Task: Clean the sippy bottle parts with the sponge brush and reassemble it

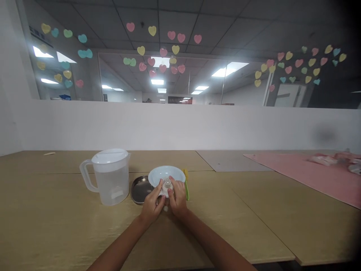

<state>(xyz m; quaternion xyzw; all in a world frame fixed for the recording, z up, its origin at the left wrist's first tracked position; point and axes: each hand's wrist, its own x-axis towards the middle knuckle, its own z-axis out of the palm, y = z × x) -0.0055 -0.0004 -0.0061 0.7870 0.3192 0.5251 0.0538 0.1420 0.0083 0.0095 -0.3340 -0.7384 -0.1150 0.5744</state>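
Observation:
Both of my hands meet in front of a light blue bowl (162,171). Between them is a small clear, domed piece with a white base (167,183), resembling a baby bottle nipple. My left hand (153,203) grips its left side with thumb and fingers. On the other side, my right hand (177,195) has its thumb and fingers pressed against it. A round dark metal dish (139,190) lies left of the bowl, partly behind my left hand. Just right of my right hand is a slim green and yellow item (187,184), partly covered. A small pale bit (166,208) shows below my hands.
A translucent plastic pitcher (111,180) with a white lid stands left of the dish. The wooden table (70,226) reaches back to a white wall (169,124) under a window. A pink mat (316,177) with plastic-wrapped items (324,159) lies at the right.

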